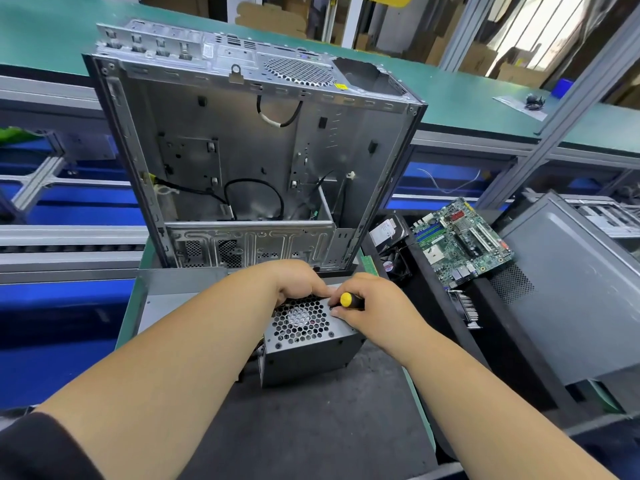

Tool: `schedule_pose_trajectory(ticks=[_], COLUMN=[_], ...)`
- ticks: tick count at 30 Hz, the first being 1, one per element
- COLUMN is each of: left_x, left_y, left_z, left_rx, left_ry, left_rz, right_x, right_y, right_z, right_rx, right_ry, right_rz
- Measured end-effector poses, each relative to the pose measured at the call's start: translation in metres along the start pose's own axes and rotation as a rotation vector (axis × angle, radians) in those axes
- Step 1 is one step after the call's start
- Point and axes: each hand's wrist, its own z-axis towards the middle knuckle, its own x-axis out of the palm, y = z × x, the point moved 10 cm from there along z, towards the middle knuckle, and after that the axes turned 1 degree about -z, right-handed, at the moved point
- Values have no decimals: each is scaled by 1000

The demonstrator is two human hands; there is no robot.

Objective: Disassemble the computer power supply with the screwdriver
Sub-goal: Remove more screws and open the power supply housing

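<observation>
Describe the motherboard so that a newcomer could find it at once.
Start from the big open computer case standing at the middle of the bench. To its right, on a dark surface, lies the motherboard. It is the only green circuit board there, flat, full of slots, beside a hard drive.

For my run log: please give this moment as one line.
left hand holds PSU | right hand grips screwdriver | tip at top corner

1. No text is legible anywhere.
2. The white label on the hard drive (385, 232), just left of the motherboard (462, 241), is too blurred to read.
3. The yellow sticker (341, 86) on the computer case (242, 140), above that, is too small to read.
</observation>
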Motion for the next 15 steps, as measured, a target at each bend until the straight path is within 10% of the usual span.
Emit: schedule_pose_trajectory(ticks=[15], left_x=[8], left_y=[2], left_z=[2], left_rx=[-62], left_ry=[45], left_rz=[-227], right_x=[4], right_y=[18], right_z=[-1], right_rx=[-123], right_ry=[52], right_rz=[-216])
